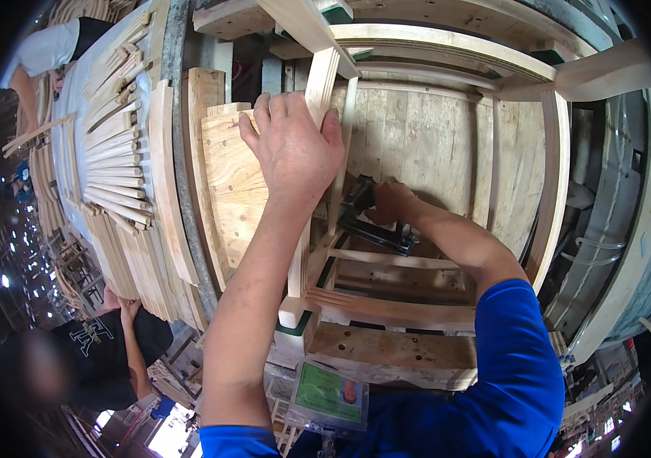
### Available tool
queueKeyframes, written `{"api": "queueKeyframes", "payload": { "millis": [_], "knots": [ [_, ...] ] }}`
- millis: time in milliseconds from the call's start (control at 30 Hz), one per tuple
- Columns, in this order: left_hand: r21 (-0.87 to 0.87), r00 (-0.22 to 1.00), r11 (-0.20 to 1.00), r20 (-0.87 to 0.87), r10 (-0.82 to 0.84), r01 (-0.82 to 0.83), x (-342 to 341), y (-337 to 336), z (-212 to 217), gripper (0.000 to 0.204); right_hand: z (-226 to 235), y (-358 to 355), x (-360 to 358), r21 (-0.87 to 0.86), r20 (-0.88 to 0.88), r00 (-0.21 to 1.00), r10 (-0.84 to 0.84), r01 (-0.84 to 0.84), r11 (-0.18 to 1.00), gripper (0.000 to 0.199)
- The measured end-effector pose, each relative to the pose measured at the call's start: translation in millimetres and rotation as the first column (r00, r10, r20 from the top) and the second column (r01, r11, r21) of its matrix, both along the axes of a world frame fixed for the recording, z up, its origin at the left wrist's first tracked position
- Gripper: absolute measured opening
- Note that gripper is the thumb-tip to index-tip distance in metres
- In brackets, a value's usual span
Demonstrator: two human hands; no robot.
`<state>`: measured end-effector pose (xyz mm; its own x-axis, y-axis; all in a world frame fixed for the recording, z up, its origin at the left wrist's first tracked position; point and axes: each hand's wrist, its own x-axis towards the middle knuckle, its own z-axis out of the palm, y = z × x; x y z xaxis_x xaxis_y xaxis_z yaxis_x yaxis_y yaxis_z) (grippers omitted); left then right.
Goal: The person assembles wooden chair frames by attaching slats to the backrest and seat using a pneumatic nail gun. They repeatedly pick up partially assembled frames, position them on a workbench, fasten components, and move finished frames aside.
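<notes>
Workshop, cluttered, seen from the head: wooden sticks (pixel 115 172) fanned over a plastic-covered counter (pixel 75 156) at left; one person in a dark shirt (pixel 100 351) lower left, another in a pale top (pixel 49 55) beyond. In front, a pale wooden frame (pixel 558 172) lies over worn boards (pixel 409 130). Left hand (pixel 292 149) half-curled over a frame rail, thumb one side, fingers the other. Right hand (pixel 392 203) closed round a black tool (pixel 379 235) inside the frame.

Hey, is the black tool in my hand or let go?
Held: your right hand is closed around the black tool, within the wooden frame's outline.
</notes>
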<state>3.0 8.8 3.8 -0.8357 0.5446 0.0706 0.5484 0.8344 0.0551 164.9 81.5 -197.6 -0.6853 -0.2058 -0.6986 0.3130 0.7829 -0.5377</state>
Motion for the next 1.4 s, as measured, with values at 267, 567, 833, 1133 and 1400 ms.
{"api": "queueKeyframes", "payload": {
  "millis": [267, 567, 833, 1133, 1400],
  "knots": [
    [0.024, 1.0, 1.0, -0.01, -0.01, 0.01, 1, -4, -1, 0.042, -2, -7, -8, -0.047, -0.128, 0.989, 0.075, -0.081, 0.996, 0.045],
    [0.035, 1.0, 0.999, -0.003, -0.021, 0.021, 0, 2, 2, 0.04, -8, -10, -16, 0.066, -0.199, 0.975, 0.1, -0.088, 0.994, 0.049],
    [0.014, 0.999, 1.0, 0.051, 0.016, -0.017, 3, 4, 10, 0.042, -16, 56, 44, -0.136, 0.263, 0.708, -0.655, 0.7, 0.701, 0.055],
    [-0.022, 0.995, 0.998, 0.075, 0.066, -0.065, 6, 6, 14, 0.047, -46, 152, 37, -0.116, 0.927, -0.196, -0.319, 0.658, -0.744, 0.066],
    [-0.026, 0.999, 0.999, 0.027, 0.042, -0.041, 3, 6, 8, 0.048, -68, 172, 32, -0.146, 0.933, -0.179, -0.311, 0.602, -0.785, 0.071]
  ]
}}
